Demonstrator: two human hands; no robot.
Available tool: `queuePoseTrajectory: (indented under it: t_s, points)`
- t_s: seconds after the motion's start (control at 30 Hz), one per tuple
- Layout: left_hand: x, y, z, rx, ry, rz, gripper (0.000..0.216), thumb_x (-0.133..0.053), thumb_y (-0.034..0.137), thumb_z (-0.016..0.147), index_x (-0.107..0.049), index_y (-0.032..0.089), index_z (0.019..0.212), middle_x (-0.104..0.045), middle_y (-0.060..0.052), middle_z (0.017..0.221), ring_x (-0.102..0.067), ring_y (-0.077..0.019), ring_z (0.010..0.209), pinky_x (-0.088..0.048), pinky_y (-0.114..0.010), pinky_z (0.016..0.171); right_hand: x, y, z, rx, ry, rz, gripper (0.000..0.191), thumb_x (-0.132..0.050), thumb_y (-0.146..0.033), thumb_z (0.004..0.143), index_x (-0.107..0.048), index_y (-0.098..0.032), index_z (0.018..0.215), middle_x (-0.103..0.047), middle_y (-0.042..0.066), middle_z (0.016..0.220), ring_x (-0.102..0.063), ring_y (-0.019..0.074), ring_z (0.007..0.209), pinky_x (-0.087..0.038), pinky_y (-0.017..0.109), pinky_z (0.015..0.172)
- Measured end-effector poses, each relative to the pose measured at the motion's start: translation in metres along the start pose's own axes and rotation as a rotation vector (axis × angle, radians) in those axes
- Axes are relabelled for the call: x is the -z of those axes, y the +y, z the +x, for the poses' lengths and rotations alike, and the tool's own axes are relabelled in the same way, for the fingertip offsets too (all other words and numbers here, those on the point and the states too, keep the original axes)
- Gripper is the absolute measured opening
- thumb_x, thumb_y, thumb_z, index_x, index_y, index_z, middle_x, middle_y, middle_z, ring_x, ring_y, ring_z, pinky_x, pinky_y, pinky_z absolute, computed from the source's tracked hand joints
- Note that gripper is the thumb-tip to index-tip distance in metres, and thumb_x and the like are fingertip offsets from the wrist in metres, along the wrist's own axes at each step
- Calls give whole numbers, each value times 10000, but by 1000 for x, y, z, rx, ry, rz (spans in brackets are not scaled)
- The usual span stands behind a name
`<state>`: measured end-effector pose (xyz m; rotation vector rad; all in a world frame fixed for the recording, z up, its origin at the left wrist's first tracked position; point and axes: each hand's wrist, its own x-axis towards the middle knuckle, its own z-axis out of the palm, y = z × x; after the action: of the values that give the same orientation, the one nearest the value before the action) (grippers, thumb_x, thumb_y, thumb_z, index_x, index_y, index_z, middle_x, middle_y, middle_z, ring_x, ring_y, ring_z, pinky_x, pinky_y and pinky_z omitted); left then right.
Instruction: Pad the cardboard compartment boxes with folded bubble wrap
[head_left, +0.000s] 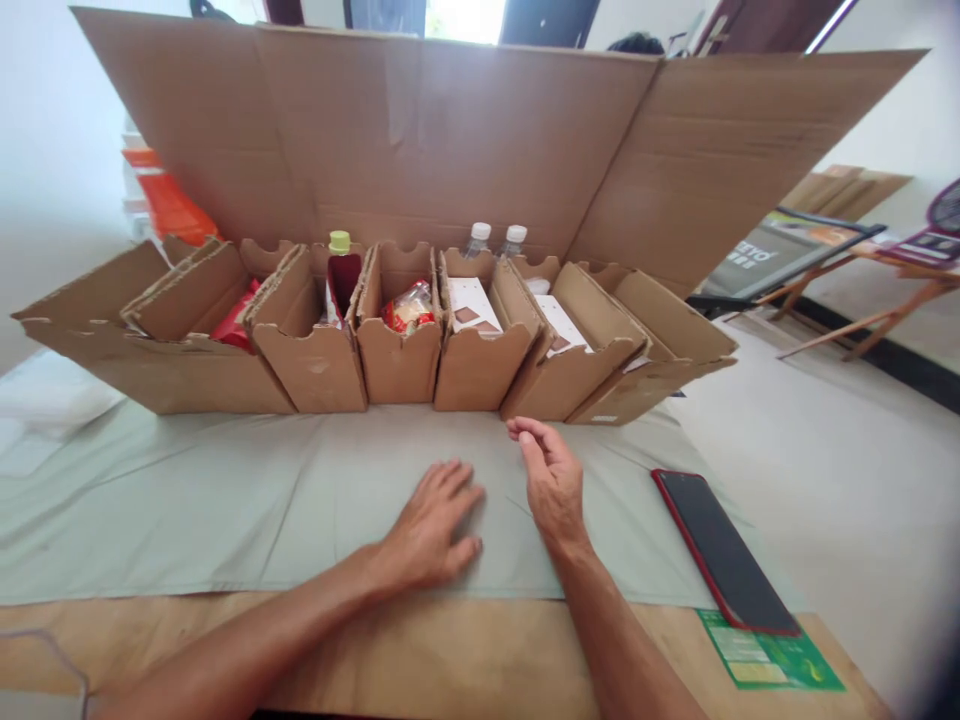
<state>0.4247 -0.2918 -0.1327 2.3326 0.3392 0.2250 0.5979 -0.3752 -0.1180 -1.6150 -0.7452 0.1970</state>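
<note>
My left hand (431, 525) lies palm down on the pale green cloth (247, 500), fingers spread and nothing in it. To its right, my right hand (555, 485) is held edge-on with the fingers loosely curled and the thumb a little apart; no object shows in it. Just beyond its fingertips stands a row of narrow cardboard bins (397, 370). They contain a red packet (238, 318), a bottle with a yellow-green cap (340, 242), a clear-and-red food packet (411, 308), and white boxes with brown squares (472, 305). Two white-capped bottles (480, 235) rise behind.
A tall cardboard panel (450, 140) stands behind the bins. At right, a red-edged phone (724, 550) partly covers a green printed card (780, 655). The wooden table edge (465, 650) is nearest me. An orange bag (169, 205) is at far left, a wooden-legged stand (877, 310) at far right.
</note>
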Motion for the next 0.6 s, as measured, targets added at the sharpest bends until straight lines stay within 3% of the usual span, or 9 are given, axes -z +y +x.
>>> queuePoseTrajectory:
  t_s: [0.13, 0.23, 0.3, 0.37, 0.47, 0.6]
  points:
    - [-7, 8, -71, -78, -151, -10, 595, -710, 211, 785, -638, 181, 1375, -406, -164, 1647, -302, -373, 1560, -162, -632, 1275, -26, -47, 5, 92, -176, 4, 314, -603, -418, 923, -701, -230, 1154, -767, 53, 967, -713, 200, 854, -576, 382, 851]
    - [-16, 2, -103, -150, -91, -115, 547, -692, 204, 800, -655, 188, 1345, -571, -149, 1530, -443, -345, 1492, -238, -594, 1271, -58, -86, 32, 238, -345, -101, 492, -550, -306, 941, -560, -255, 1430, -750, 4, 890, -686, 170, 748, -558, 341, 777]
    - [-21, -4, -110, -198, 14, -204, 525, -658, 177, 801, -663, 190, 1325, -700, -145, 1371, -585, -322, 1374, -324, -568, 1244, -80, -104, 57, 296, -385, -250, 606, -545, -230, 904, -491, -259, 1507, -739, -16, 808, -664, 177, 691, -533, 347, 768]
    - [-23, -5, -111, -196, 129, -285, 504, -634, 142, 781, -685, 210, 1277, -767, -126, 1225, -684, -303, 1235, -398, -557, 1204, -99, -113, 81, 312, -376, -383, 553, -572, -185, 845, -607, -247, 1393, -726, -11, 735, -657, 201, 681, -515, 363, 780]
    - [-21, -1, -110, -198, 268, -367, 466, -626, 111, 750, -713, 223, 1194, -780, -116, 1141, -730, -292, 1106, -523, -526, 1092, -114, -118, 97, 319, -358, -461, 261, -598, -185, 811, -748, -246, 1017, -719, 16, 692, -673, 239, 724, -500, 375, 791]
    - [-15, 1, -120, -171, 516, -394, 487, -595, 73, 799, -663, 241, 1250, -723, -128, 1259, -709, -270, 1147, -612, -429, 951, -99, -124, 66, 340, -360, -482, 130, -584, -242, 851, -712, -266, 846, -712, 6, 667, -673, 230, 690, -482, 342, 725]
